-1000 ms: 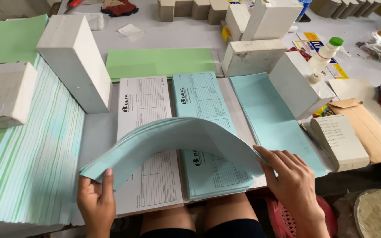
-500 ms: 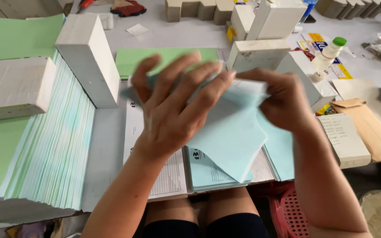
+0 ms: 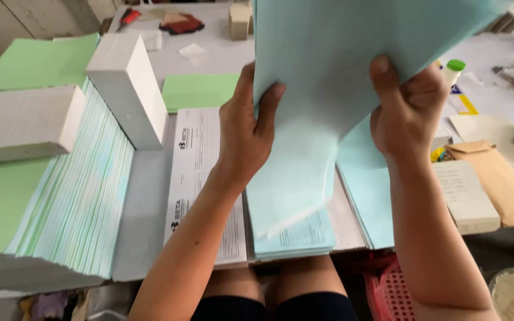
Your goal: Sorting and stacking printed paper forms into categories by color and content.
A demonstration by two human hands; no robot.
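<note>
— What are the hands doing?

— Both hold a pale blue sheaf of paper up in front of the camera, above the table. The left hand pinches its left edge, thumb in front, fingers hidden behind. The right hand grips the right edge the same way.

— And below?

— The sheaf's lower end hangs over a blue stack of forms. A white stack of forms lies just left of it, a plain blue stack to the right. White blocks weigh down a fanned pile at far left.
</note>
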